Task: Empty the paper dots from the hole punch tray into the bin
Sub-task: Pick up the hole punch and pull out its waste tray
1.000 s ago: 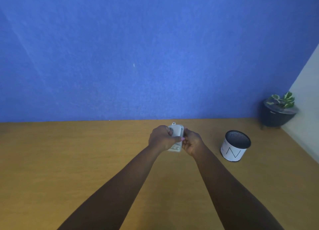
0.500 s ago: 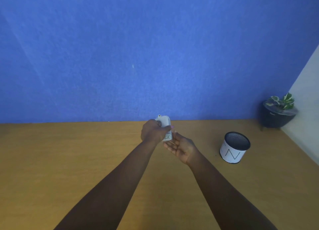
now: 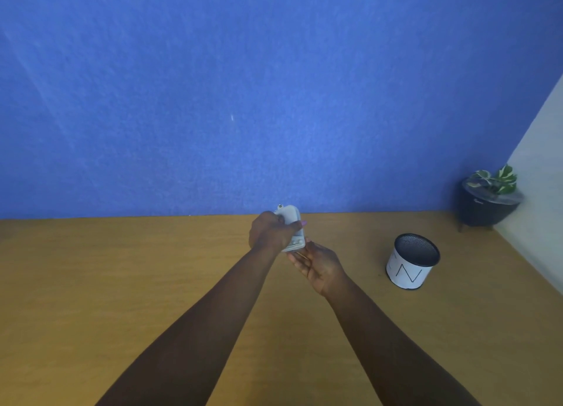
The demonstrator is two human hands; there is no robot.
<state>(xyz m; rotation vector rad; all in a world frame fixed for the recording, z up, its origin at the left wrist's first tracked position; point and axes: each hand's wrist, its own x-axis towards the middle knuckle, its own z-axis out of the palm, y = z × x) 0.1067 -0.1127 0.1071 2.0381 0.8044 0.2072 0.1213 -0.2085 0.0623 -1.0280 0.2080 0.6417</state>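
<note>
My left hand (image 3: 269, 232) grips a small white hole punch (image 3: 292, 220), held upright above the wooden table (image 3: 91, 283). Its lower end (image 3: 297, 243) points down toward my right hand (image 3: 320, 265). That hand lies palm up just below and to the right of the punch, its fingertips touching the bottom edge. The tray and any paper dots are not visible. The bin (image 3: 412, 261), a small white cylinder with a dark mesh inside and black lettering, stands on the table well to the right of both hands.
A dark pot with a green and white plant (image 3: 489, 201) stands at the far right corner. A blue wall runs along the table's back edge. A pale wall borders the right side.
My left hand lifted the hole punch off the table and tilted it upright. My right hand let go of its side, turned palm up and moved beneath it.
</note>
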